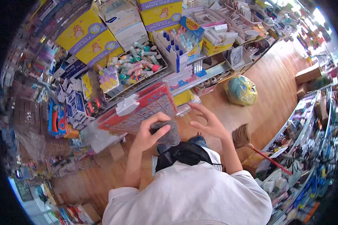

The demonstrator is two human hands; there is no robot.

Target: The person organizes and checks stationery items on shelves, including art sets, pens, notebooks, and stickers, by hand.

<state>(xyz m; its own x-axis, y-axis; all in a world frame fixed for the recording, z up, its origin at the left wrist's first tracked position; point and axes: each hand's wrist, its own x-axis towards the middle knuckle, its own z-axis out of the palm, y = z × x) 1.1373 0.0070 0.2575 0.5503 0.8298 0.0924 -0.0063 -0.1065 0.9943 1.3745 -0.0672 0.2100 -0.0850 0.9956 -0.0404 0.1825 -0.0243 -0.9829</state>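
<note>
1. My left hand grips a dark grey, rounded bundle of fuzzy, fabric-like material, its fingers curled over the far side and its thumb pressed across the near side.

2. The grey bundle sits between my left thumb and fingers, bulging out past their tips towards my right hand; whether it touches my left palm, I cannot tell.

3. My right fingers are open and loosely bent, the thumb well apart from the forefinger. They hold nothing that shows, and the grey bundle lies to their left, clear of their tips.

4. Just beyond my left fingers, a flat red packet with small printed pictures leans along the shelf edge, a torn-looking white patch on its upper left part.

5. Near my right fingertips is a small piece of clear plastic; contact between them is unclear.

6. Farther beyond my left fingers, a dark-rimmed tray holds small tubes with green, pink and white parts.

7. Below both hands, a black fabric bag or pouch lies against my waist. Beyond my right fingers, a knotted yellow plastic bag rests on the wooden floor.
</note>
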